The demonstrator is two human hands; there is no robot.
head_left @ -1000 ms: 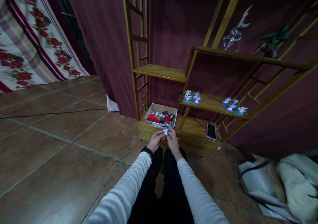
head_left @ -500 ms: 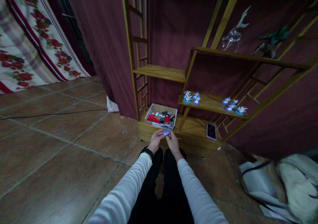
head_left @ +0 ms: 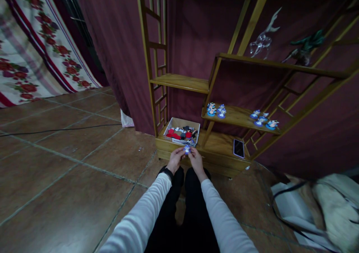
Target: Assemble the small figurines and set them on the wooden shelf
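Observation:
A small purple-and-white figurine is held between my two hands, upright, just in front of a low wooden shelf. My left hand closes its fingertips on the figurine's left side. On the other side my right hand pinches it too. Right behind them, a white box holds several red, black, grey and white small figures. Similar blue and purple figurines stand on the middle shelf, one group at its left and another group at its right.
A phone lies on the bottom board. Above stand a clear glass deer and a dark green sculpture. A pale bag sits on the floor at right. A black cable crosses the tiles at left.
The figurine has been turned in my fingers; it lay tilted before and now stands upright with its front showing. Both hands stay at nearly the same place.

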